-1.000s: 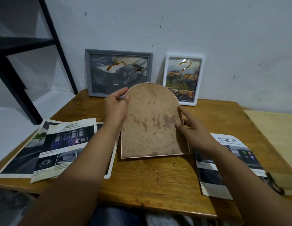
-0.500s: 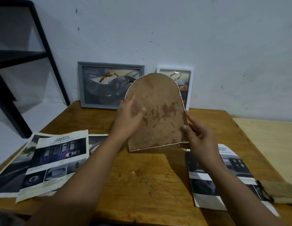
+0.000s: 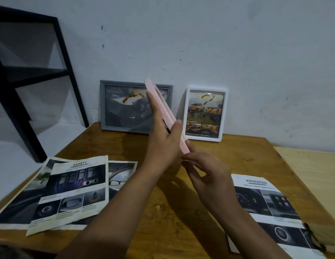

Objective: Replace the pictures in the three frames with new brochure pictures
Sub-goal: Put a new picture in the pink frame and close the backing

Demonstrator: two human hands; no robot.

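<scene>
- In the middle of the frame the person holds a thin pink frame (image 3: 164, 113) up off the brown wooden table (image 3: 181, 212). It is turned edge-on, so it looks like a slanted pink bar.
- The left hand (image 3: 161, 139) lies flat along the pink frame's side, fingers straight and pressed on it, thumb up beside the edge.
- The right hand (image 3: 204, 172) is at the frame's low corner. Its fingers are bent there and seem to hold that corner, but I cannot tell how firmly.
- At the back, leaning on the white wall, a grey wide picture frame (image 3: 136, 106) and a white tall picture frame (image 3: 205, 114) each have a car picture inside. I cannot tell if those pictures are old or new.
- Loose pages wait on the table: a "SAFETY" brochure page (image 3: 73, 195) on top of other car pages at lower left, and an "ADVANCED" brochure page (image 3: 265, 208) at lower right.
- My guess: the job is not finished. The pink frame is in the hands, not standing with the others, and pages lie unused.
- Hard to see: the pink frame's front and back are both hidden, so I cannot say if a picture is inside. The right page is cut off by the frame's bottom edge. A black metal shelf (image 3: 32, 75) at upper left is partly cut off too.
</scene>
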